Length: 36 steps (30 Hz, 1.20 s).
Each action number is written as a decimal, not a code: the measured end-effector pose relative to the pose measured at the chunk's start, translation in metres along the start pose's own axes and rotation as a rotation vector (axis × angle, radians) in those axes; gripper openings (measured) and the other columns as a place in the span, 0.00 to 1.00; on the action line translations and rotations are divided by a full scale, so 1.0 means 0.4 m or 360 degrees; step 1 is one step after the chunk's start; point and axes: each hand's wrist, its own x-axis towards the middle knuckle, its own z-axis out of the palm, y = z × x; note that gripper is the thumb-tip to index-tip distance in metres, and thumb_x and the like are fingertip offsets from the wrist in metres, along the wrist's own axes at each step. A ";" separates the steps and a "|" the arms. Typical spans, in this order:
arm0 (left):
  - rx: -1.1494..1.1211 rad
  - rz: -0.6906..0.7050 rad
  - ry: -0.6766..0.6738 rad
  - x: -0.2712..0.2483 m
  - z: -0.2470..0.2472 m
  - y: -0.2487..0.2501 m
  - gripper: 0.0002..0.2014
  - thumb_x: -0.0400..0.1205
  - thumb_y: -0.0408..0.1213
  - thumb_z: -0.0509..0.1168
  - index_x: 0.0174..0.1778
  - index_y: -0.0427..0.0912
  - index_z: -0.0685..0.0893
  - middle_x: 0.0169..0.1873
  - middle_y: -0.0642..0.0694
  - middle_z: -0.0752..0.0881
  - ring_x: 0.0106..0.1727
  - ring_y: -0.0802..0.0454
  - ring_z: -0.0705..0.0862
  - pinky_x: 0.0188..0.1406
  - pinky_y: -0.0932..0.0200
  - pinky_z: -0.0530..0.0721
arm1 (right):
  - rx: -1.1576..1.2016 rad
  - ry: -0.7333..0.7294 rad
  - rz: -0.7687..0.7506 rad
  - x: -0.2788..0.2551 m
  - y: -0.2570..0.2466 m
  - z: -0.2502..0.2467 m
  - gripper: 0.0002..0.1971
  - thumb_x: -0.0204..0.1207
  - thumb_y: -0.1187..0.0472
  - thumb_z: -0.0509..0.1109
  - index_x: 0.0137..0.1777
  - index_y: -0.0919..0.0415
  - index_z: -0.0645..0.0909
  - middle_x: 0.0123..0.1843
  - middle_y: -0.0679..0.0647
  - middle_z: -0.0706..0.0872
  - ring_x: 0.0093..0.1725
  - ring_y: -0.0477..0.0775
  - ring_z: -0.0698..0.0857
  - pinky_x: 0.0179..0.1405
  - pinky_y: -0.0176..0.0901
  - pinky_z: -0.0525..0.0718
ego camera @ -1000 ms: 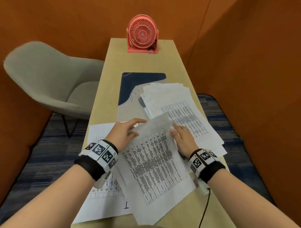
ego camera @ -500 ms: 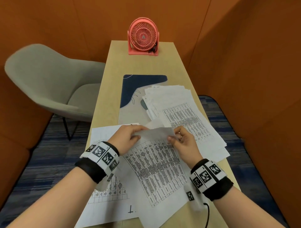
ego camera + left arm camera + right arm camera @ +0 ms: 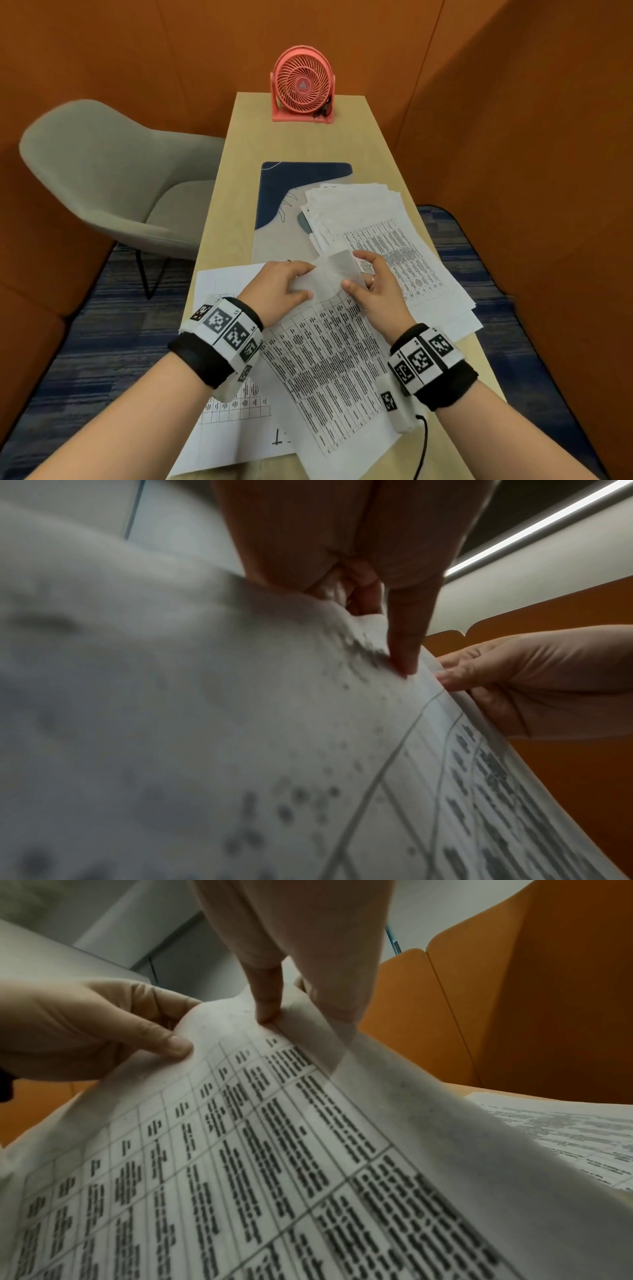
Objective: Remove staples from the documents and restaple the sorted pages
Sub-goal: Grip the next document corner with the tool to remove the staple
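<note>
A printed document (image 3: 329, 359) with dense tables lies slanted on the desk in front of me. Both hands hold its far edge, which is raised off the desk. My left hand (image 3: 306, 279) pinches the far left part, thumb on top. My right hand (image 3: 354, 270) pinches the far right corner, where a blank flap (image 3: 340, 270) curls up and back. The left wrist view shows a left finger (image 3: 404, 647) pressing the sheet (image 3: 240, 723). In the right wrist view the right thumb (image 3: 267, 1001) pinches the page (image 3: 274, 1150). No staple, stapler or staple remover is plainly visible.
A loose pile of printed papers (image 3: 383, 233) lies at the right, partly on a blue and grey desk mat (image 3: 301, 178). Another sheet (image 3: 219, 294) lies under my left wrist. A pink fan (image 3: 303, 89) stands at the desk's far end. A grey chair (image 3: 102, 178) is left.
Both hands went from lying on the document to pinching its far edge. That edge has come up and the right corner has curled back.
</note>
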 end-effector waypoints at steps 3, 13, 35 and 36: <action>-0.0055 -0.0019 0.0037 -0.009 0.000 0.003 0.17 0.77 0.30 0.68 0.63 0.42 0.82 0.58 0.47 0.86 0.59 0.52 0.82 0.63 0.59 0.77 | -0.0037 0.0140 -0.0017 -0.001 0.008 0.000 0.24 0.74 0.64 0.74 0.65 0.44 0.70 0.42 0.56 0.89 0.45 0.57 0.89 0.51 0.57 0.87; -0.0285 0.0260 0.0236 -0.055 -0.041 0.012 0.30 0.76 0.26 0.69 0.60 0.70 0.73 0.41 0.55 0.86 0.47 0.60 0.85 0.50 0.66 0.83 | -0.0506 -0.0260 0.0187 -0.004 -0.005 -0.052 0.25 0.48 0.44 0.85 0.41 0.58 0.84 0.40 0.49 0.87 0.43 0.53 0.85 0.47 0.53 0.86; -0.1276 -0.0206 0.1002 -0.165 -0.123 -0.088 0.11 0.68 0.36 0.74 0.45 0.46 0.85 0.39 0.55 0.91 0.45 0.57 0.89 0.48 0.56 0.84 | 0.0111 -0.0149 -0.0120 -0.038 -0.105 0.091 0.12 0.68 0.71 0.75 0.46 0.55 0.83 0.45 0.49 0.91 0.48 0.47 0.89 0.60 0.54 0.84; -0.1313 -0.0223 0.1029 -0.165 -0.126 -0.087 0.11 0.67 0.37 0.73 0.45 0.46 0.86 0.40 0.53 0.91 0.47 0.54 0.89 0.49 0.53 0.84 | 0.0104 -0.0145 -0.0111 -0.036 -0.111 0.097 0.11 0.67 0.69 0.75 0.46 0.55 0.83 0.46 0.49 0.90 0.50 0.49 0.89 0.61 0.56 0.83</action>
